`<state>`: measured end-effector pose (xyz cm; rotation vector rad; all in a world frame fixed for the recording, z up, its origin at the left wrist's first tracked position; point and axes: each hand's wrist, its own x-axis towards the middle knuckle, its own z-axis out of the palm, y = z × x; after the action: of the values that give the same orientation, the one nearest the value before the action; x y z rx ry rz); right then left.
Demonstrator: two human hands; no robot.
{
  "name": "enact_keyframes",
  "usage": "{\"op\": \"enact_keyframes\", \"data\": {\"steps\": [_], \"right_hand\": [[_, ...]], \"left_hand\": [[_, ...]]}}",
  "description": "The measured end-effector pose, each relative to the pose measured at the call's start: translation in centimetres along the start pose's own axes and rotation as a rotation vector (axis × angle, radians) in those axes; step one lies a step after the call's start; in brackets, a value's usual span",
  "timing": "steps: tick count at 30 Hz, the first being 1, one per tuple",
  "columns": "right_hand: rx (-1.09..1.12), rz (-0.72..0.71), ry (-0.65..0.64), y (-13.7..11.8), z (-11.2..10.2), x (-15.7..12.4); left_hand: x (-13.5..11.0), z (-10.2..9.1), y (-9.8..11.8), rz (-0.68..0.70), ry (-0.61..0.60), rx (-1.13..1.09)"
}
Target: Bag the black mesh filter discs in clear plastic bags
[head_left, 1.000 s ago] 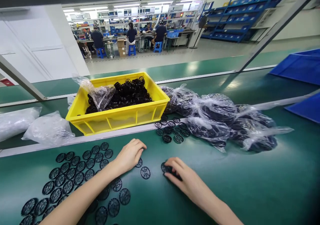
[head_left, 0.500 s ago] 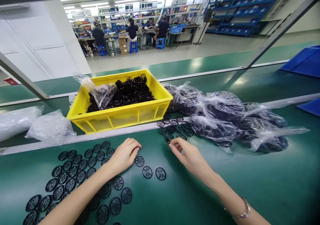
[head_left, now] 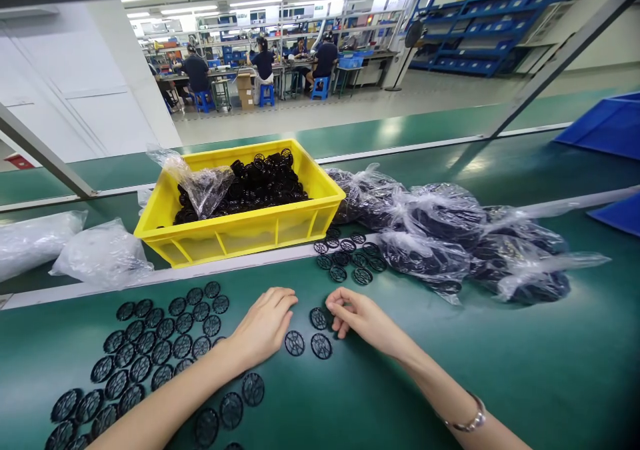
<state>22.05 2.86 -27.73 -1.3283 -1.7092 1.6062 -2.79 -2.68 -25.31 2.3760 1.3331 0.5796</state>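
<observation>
Curling narrowly, with no held part visible, the left hand [head_left: 263, 325] and right hand [head_left: 361, 317] lay either side of a black mesh disc [head_left: 319, 318] on the green conveyor belt [head_left: 450, 370], where a stray knuckle could have displaced it.

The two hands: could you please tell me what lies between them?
The head view shows three black mesh discs on the green belt, between the left hand and right hand.
</observation>
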Motion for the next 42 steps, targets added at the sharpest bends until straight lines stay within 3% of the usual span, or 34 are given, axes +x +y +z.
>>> {"op": "enact_keyframes", "data": {"steps": [4,9,11,14,18,21,25,27,29,34,38,42], "right_hand": [[-0.138,-0.086,0.083,-0.4,-2.1,-0.2],[-0.395,-0.263,0.377,-0.4,-4.7,0.2],[-0.551,-0.377,0.43,0.1,-4.9,0.6],[-0.709,-0.486,0.387,0.9,-4.6,1.3],[-0.794,-0.505,0.385,1.1,-3.6,1.6],[-0.61,-0.378,0.348,0.2,-2.1,0.8],[-0.219,-0.127,0.031,-1.2,1.1,-0.8],[-0.203,-0.119,-0.03,-1.5,2.3,-1.1],[-0.255,-0.16,-0.013,-1.7,2.7,-1.0],[-0.388,-0.193,0.094,-2.0,0.2,0.9],[-0.559,-0.356,0.301,-2.5,-2.7,2.7],[-0.679,-0.451,0.344,-2.5,-4.0,3.9]], "left_hand": [[0.3,0.4,0.3,0.078,-0.107,0.063],[0.2,1.7,0.9,0.307,-0.31,0.139],[-0.7,1.8,0.9,0.337,-0.347,0.147],[-2.6,0.9,0.6,0.323,-0.366,0.144],[-4.6,-1.3,0.7,0.278,-0.406,0.134],[-4.9,-2.2,0.8,0.219,-0.372,0.101],[-4.5,-2.2,0.5,0.131,-0.233,0.034],[-4.2,-2.1,0.3,0.106,-0.191,0.02],[-3.9,-1.9,0.2,0.095,-0.185,0.023],[-3.5,-1.3,0.4,0.175,-0.282,0.057],[-4.2,-1.3,0.5,0.258,-0.381,0.062],[-5.5,-2.4,0.7,0.272,-0.4,0.053]]}}
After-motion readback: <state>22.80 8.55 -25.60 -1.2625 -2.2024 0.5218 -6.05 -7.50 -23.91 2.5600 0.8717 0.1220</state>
